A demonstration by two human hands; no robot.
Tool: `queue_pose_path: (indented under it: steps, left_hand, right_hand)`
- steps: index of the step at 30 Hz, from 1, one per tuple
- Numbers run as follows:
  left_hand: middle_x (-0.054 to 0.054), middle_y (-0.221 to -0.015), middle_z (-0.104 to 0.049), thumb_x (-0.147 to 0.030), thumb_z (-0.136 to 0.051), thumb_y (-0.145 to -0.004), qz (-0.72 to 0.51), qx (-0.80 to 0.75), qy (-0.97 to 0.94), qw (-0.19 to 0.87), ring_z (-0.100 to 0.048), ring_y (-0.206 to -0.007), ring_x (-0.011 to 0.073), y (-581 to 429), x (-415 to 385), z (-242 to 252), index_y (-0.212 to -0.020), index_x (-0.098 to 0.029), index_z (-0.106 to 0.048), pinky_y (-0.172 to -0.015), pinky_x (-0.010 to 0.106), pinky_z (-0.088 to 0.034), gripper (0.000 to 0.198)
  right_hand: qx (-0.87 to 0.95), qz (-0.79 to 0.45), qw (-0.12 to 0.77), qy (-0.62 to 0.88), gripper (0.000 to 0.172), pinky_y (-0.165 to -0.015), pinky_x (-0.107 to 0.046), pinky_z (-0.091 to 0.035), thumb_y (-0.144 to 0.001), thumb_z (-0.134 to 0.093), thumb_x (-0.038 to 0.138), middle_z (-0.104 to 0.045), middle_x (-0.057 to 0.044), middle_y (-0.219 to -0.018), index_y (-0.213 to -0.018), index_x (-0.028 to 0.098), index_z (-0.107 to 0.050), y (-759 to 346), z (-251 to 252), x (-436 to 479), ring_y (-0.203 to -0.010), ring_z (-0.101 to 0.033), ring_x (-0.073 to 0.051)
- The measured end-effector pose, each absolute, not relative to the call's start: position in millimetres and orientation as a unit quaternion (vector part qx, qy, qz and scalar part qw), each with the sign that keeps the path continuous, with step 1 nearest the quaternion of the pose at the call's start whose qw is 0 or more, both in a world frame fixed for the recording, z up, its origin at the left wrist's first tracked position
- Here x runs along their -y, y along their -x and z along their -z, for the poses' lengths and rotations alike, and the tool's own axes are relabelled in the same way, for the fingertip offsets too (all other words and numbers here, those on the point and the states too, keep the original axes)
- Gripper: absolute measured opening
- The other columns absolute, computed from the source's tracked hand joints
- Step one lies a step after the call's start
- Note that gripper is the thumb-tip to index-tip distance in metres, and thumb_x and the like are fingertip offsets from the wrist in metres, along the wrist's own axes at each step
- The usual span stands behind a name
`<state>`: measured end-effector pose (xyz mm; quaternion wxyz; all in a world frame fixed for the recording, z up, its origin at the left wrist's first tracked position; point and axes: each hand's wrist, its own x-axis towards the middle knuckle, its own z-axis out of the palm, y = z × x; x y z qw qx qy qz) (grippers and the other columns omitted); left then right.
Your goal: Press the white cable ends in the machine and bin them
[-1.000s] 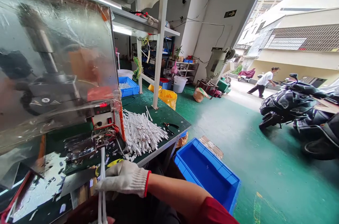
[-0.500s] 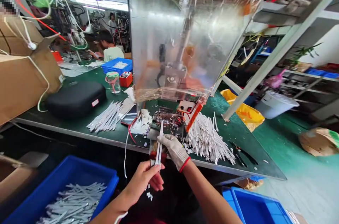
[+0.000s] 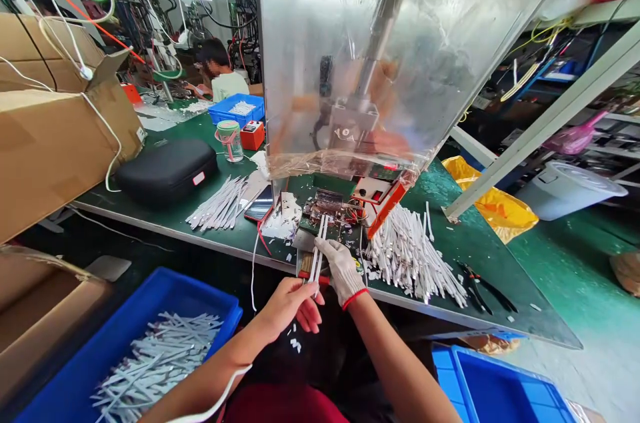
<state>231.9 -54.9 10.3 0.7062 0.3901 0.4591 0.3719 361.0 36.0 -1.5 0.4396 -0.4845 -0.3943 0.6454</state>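
Observation:
Two narrow white strips (image 3: 317, 263) lie side by side, pointing away from me towards a small machine fixture (image 3: 327, 206) at the table's front. My left hand (image 3: 295, 303), bare, pinches their near ends between thumb and fingers. Farther along, my right hand (image 3: 343, 271), in a white glove with a red cuff, grips the same strips near their middle. The far ends reach the fixture's front edge; whether they touch it I cannot tell. A large pile of similar strips (image 3: 415, 256) spreads right of my gloved hand, and a smaller bundle (image 3: 220, 204) lies to the left.
A clear plastic shield (image 3: 390, 63) hangs over the fixture. Black-handled pliers (image 3: 487, 289) lie at right. On the left are a black case (image 3: 167, 169), a phone (image 3: 260, 204) and a jar (image 3: 230, 141). Blue bins (image 3: 227, 303) stand below, and a co-worker (image 3: 225, 73) sits behind.
The view has shifted, so the scene appears larger and farther right. The two strips now show spread slightly apart at their far ends, close to the fixture. Both hands keep their hold.

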Motion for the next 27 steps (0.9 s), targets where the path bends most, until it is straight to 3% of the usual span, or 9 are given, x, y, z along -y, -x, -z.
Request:
queue_pose_path:
  steps: [23,27]
  left_hand:
    - [0.01,-0.06,-0.07,-0.061,-0.062,-0.08,-0.353,-0.455,-0.359,0.734,-0.068,-0.048,0.0199,-232,52,-10,-0.082,-0.008,-0.068,-0.044,0.022,-0.047,0.053]
    - [0.011,-0.063,-0.072,-0.071,-0.056,-0.081,-0.322,-0.441,-0.339,0.766,-0.07,-0.051,0.0227,-235,48,-9,-0.093,-0.008,-0.069,-0.045,0.025,-0.051,0.066]
  right_hand:
    - [0.381,-0.641,0.433,0.507,0.044,-0.04,-0.023,-0.034,-0.065,-0.078,0.056,-0.049,0.006,-0.053,-0.069,0.019,-0.055,-358,-1,-38,-0.041,-0.04,-0.009]
    - [0.395,-0.636,0.436,0.5,0.041,-0.041,-0.023,-0.034,-0.071,-0.074,0.057,-0.055,0.003,-0.056,-0.074,0.017,-0.062,-359,6,-47,-0.043,-0.044,-0.01]
